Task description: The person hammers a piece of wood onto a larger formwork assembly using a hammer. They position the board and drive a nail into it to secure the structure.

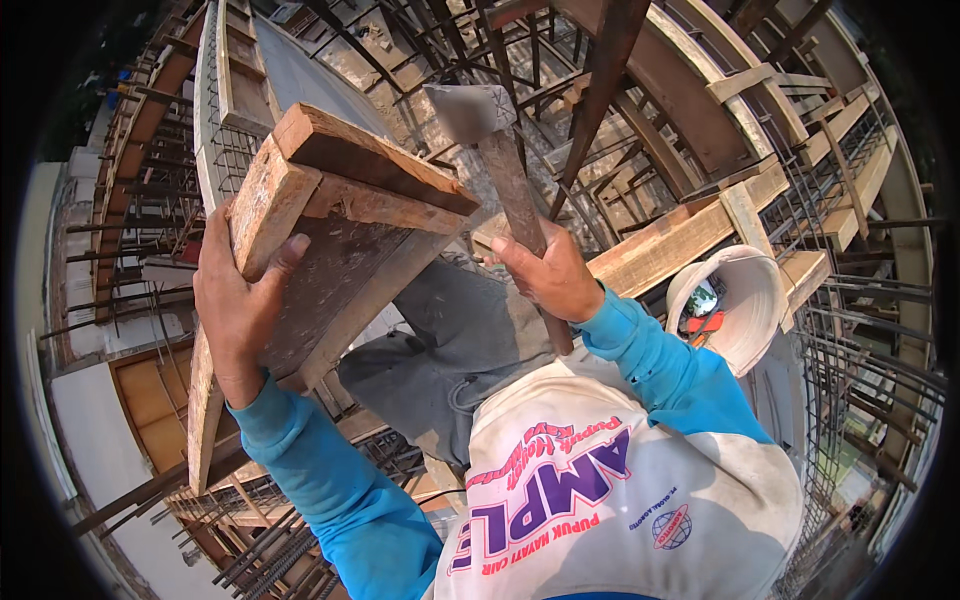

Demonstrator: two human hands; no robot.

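My left hand (240, 290) grips the edge of a wooden formwork panel (345, 290), thumb on its inner side and fingers behind its rough outer batten. The panel is a dark board framed with worn timber strips, and it stands tilted in front of me on the left. In my right hand (553, 275) is a hammer (517, 195), held by its wooden handle with the fingers wrapped round it. The grey, blurred hammer head is raised, close to the panel's far right corner but apart from it. The handle's lower end points toward my body.
A pale bucket (735, 305) with an orange thing inside stands on the right, beside a timber beam (690, 235). Steel rebar (860, 350) runs along the right side. Upright and slanting props (600, 95) crowd the drop ahead. More formwork (245, 65) curves away at upper left.
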